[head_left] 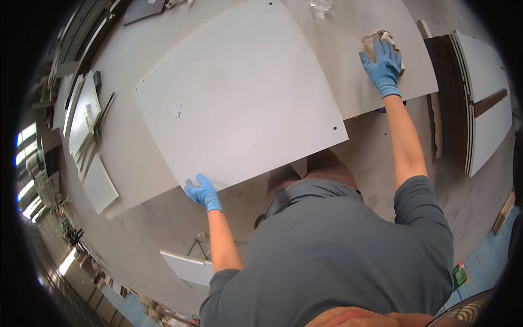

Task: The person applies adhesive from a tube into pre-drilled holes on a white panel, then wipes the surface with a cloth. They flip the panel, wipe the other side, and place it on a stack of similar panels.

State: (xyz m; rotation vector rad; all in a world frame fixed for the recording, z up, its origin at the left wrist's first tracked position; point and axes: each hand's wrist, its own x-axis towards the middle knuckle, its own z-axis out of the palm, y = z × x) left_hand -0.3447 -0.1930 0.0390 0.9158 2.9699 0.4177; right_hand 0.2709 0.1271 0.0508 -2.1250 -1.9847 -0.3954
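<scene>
A large white panel [234,98] with dark round holes near its corners and a small label lies flat on the grey-beige table [136,180]. My left hand [203,195], in a blue glove, holds the panel's near left corner, its thumb and fingers at the edge. Farther off to the right, my right hand [384,68], gloved the same way, presses down on a crumpled beige cloth [380,39]. Its fingers spread over the cloth, which rests on the tabletop beside the panel.
A clear glass or plastic container [321,5] stands at the far edge of view. Stacked white and brown panels [482,103] stand on the right. More white pieces [84,122] lie at the left. A dark panel [143,10] is at the far left, and a white board [188,267] sits low beside my left arm.
</scene>
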